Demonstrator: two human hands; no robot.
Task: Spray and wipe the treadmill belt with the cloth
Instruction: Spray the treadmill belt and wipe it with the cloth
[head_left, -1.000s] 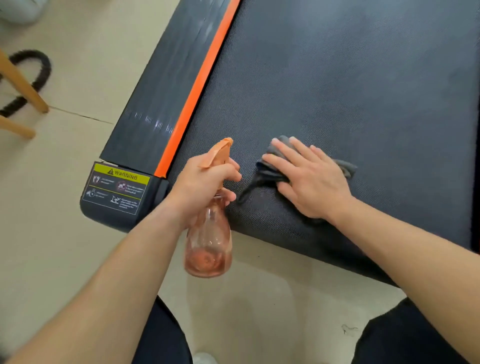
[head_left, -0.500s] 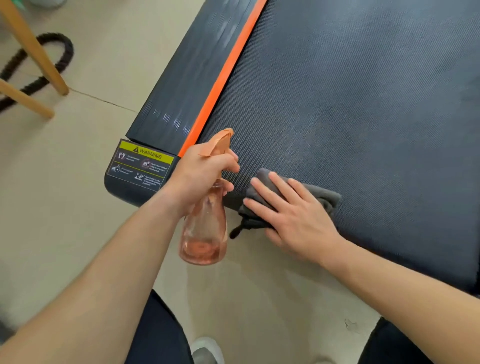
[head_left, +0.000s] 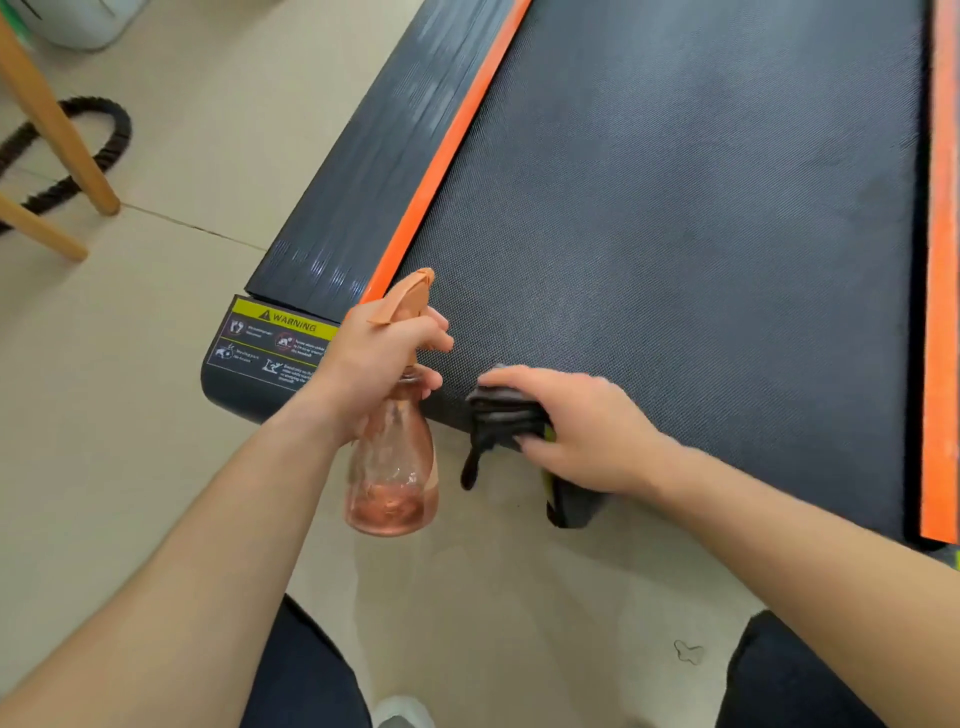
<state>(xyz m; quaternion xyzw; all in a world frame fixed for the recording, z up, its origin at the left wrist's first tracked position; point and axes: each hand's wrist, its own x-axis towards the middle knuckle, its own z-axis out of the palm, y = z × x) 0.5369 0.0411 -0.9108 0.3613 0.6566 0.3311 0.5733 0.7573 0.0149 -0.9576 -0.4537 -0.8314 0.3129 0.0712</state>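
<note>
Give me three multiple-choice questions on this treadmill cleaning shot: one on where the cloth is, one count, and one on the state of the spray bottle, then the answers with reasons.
1. Where on the treadmill belt is the cloth?
A. In its middle
B. At its near end edge, under the right hand
C. At its far end

2. How many orange strips run beside the belt?
A. Two
B. Three
C. Four

3. How is the spray bottle?
A. Lying on its side, let go
B. Standing on the belt
C. Held nozzle up in the left hand, part full

Answers:
1. B: the right hand grips the cloth at the belt's end edge.
2. A: one strip lies on each side of the belt.
3. C: the left hand holds the bottle's neck, and liquid sits in its bottom.
</note>
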